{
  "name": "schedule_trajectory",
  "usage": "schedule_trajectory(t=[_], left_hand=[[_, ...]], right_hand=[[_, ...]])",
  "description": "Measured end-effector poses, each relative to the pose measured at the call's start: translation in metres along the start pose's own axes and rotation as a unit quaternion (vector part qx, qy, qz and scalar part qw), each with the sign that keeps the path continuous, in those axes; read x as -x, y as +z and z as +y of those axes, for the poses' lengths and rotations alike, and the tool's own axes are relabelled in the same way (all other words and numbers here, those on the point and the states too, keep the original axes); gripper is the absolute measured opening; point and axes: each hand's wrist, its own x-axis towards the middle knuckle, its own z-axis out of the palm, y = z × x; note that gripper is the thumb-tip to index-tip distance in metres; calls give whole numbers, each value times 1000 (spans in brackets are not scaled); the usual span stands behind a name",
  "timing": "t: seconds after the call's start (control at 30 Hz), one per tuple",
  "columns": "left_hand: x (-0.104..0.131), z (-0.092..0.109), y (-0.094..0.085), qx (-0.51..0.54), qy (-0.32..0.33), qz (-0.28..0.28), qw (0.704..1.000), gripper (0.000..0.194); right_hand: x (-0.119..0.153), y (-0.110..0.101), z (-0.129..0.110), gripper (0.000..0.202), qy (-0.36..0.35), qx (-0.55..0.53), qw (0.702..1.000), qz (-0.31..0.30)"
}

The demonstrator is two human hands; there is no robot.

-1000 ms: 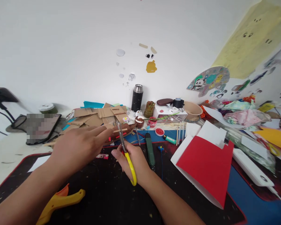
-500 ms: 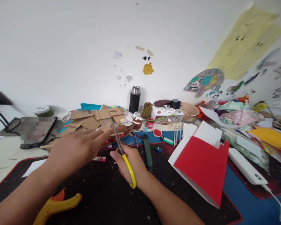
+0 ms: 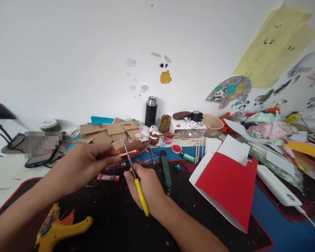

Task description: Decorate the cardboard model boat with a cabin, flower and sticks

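Thumb and fingers of my left hand [image 3: 89,162] pinch a thin wooden stick [image 3: 130,153], which points right. My right hand [image 3: 147,185] is closed on yellow-handled scissors [image 3: 140,196], with the blades up and to the left. The blades cross the stick just right of my left fingertips; whether they touch it is hard to tell. Below my left hand a pink lighter [image 3: 108,177] lies on the black mat [image 3: 115,217]. A yellow glue gun [image 3: 65,229] rests at the lower left.
A green cutter [image 3: 165,171] lies right of my right hand, then folded red paper [image 3: 225,185] and a white power strip [image 3: 277,185]. Behind are cardboard pieces [image 3: 105,134], a black bottle [image 3: 151,112] and a white box [image 3: 189,128]. A phone [image 3: 43,154] is at left.
My left hand has drawn back slightly and turned, showing its pinch on the stick. The scissors have shifted slightly left and down. The phone at left now lies flatter.
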Motion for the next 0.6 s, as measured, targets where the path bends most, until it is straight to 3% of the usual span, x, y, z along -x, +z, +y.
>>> schedule_trajectory(t=[0.17, 0.6], left_hand=[[-7, -6, -2, 83, -35, -62, 994, 46], [-13, -2, -4, 202, -95, -123, 967, 41]], right_hand=[[0, 3, 3, 22, -20, 6, 1000, 5], [0, 2, 5, 24, -44, 27, 999, 12]])
